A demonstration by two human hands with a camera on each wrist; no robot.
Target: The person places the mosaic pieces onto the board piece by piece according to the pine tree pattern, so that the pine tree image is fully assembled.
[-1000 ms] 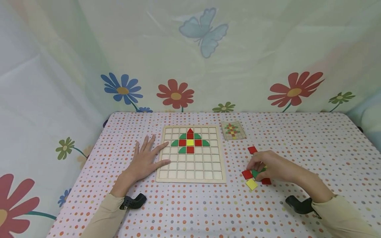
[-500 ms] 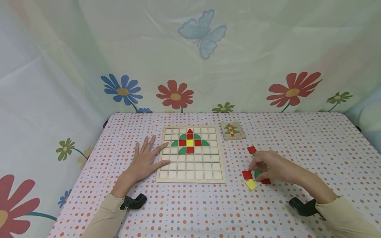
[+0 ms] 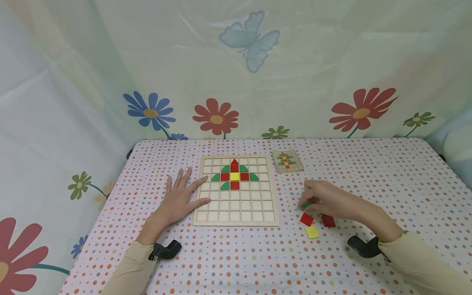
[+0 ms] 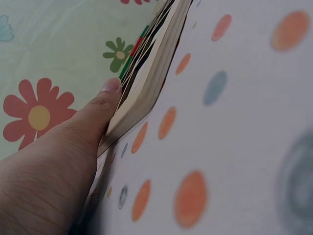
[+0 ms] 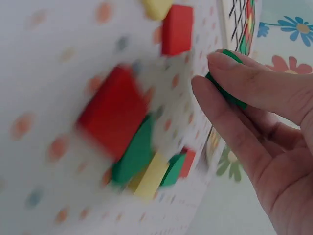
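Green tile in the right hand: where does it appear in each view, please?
Head: green tile right of centre, pinched in the right hand.
Left wrist: not in this picture.
Right wrist: upper right, at the fingertips.
Shared landmark: board, cut off by the top edge in both wrist views.

And straight across the back runs a pale green curtain [image 3: 313, 49], creased and faintly shiny, with a blue butterfly [image 3: 250, 41] spreading its wings high near the middle! Below it, the flowers line up: a blue flower [image 3: 150, 113], a red flower [image 3: 216, 119], a small green flower [image 3: 275, 133], then another bold red bloom [image 3: 361, 113] further right. Over on the left, a whiter side curtain [image 3: 40, 135] sweeps down in soft folds, one huge red blossom [image 3: 31, 256] filling its lower corner. Out front, it's the table [image 3: 228, 262], round-cornered, its white cloth peppered with orange, grey and yellow dots, under soft, even light.
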